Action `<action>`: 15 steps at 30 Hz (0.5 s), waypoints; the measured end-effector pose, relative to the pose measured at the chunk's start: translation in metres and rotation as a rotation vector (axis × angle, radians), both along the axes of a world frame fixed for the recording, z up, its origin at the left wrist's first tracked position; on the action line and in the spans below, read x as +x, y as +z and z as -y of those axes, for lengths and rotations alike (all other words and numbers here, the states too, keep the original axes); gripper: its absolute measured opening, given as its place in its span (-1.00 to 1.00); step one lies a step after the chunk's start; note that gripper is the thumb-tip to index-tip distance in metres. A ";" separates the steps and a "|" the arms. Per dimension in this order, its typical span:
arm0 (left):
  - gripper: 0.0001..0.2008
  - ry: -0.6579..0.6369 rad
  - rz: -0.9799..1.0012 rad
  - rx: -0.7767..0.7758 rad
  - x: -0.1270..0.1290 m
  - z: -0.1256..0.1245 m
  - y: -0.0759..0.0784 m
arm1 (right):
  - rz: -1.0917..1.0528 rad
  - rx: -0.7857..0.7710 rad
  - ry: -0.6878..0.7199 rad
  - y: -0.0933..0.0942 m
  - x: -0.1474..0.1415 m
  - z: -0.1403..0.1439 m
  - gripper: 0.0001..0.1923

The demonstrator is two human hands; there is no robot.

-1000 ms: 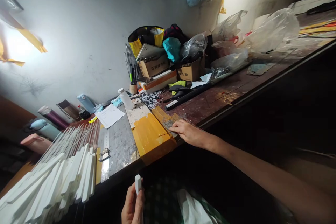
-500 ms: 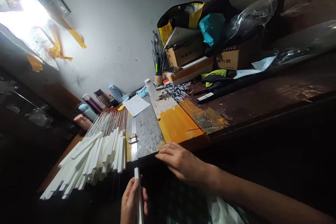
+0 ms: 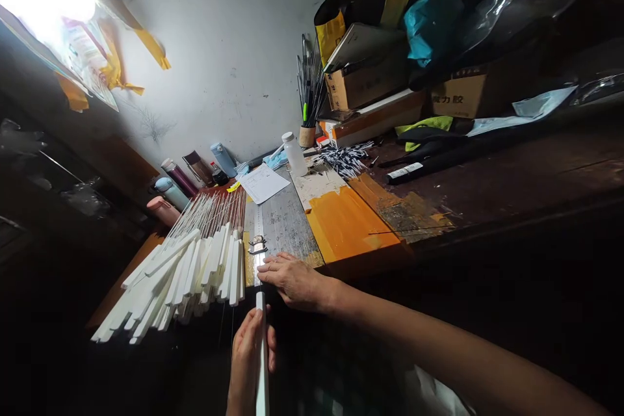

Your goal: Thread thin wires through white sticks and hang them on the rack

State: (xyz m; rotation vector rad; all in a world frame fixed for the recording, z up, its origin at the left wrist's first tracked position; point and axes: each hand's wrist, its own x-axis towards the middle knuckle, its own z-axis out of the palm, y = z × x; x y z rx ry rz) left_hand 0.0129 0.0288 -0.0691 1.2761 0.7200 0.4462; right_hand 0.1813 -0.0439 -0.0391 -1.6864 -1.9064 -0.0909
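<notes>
My left hand (image 3: 247, 357) grips a long white stick (image 3: 261, 351) that points up toward the bench's front edge. Just ahead of the stick's tip, my right hand (image 3: 291, 279) rests palm down on the grey metal strip (image 3: 283, 231) at the bench edge, fingers spread toward a steel ruler (image 3: 257, 237) with a small metal clip (image 3: 257, 246). To the left lies a fanned pile of white sticks (image 3: 185, 276) with thin wires running back from them.
An orange-taped patch (image 3: 348, 224) lies right of the grey strip. Further back are a paper sheet (image 3: 263, 182), a white bottle (image 3: 294, 155), a cup of rods (image 3: 308, 94), cardboard boxes (image 3: 363, 84) and bags. Flasks (image 3: 168, 192) stand at the left.
My right hand has slid left along the bench edge, from the orange patch to the grey strip by the ruler. The white stick in my left hand has risen toward the edge. The view turned left.
</notes>
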 end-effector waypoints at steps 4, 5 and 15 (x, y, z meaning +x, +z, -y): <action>-0.49 -0.021 0.043 -0.013 0.005 -0.003 0.000 | -0.013 0.015 -0.021 -0.002 -0.001 0.001 -0.64; -0.50 -0.026 0.056 -0.016 0.007 -0.004 0.001 | -0.010 0.019 -0.027 -0.003 -0.001 0.001 -0.64; -0.51 -0.049 0.061 -0.020 0.004 0.010 -0.005 | 0.174 0.069 -0.109 0.009 -0.008 0.018 -0.71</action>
